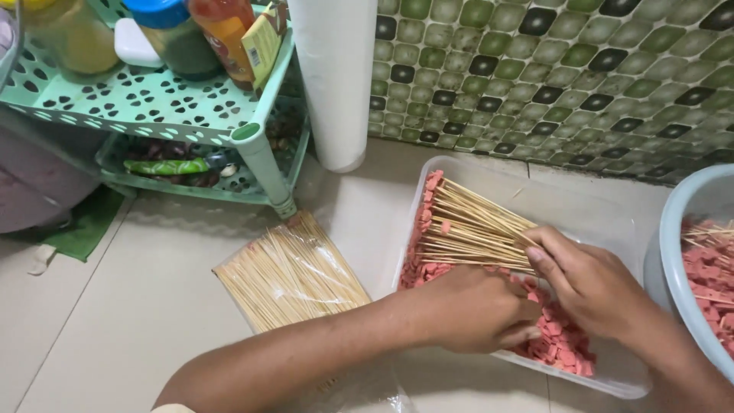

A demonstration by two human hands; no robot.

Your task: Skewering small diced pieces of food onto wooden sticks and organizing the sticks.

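A clear plastic container (535,191) on the counter holds many small pink sausage pieces (562,340) and a fan of wooden skewers (474,226) with pink pieces on their far tips. My right hand (592,279) grips the near ends of that skewer bundle. My left hand (478,310) reaches into the container, fingers curled down among the pink pieces beside the right hand; whether it holds one is hidden.
A clear bag of bare wooden skewers (290,275) lies left of the container. A pale blue basin (688,252) with skewered pink pieces stands at the right. A green plastic rack (153,99) with jars and a white paper roll (336,76) stand behind, against a tiled wall.
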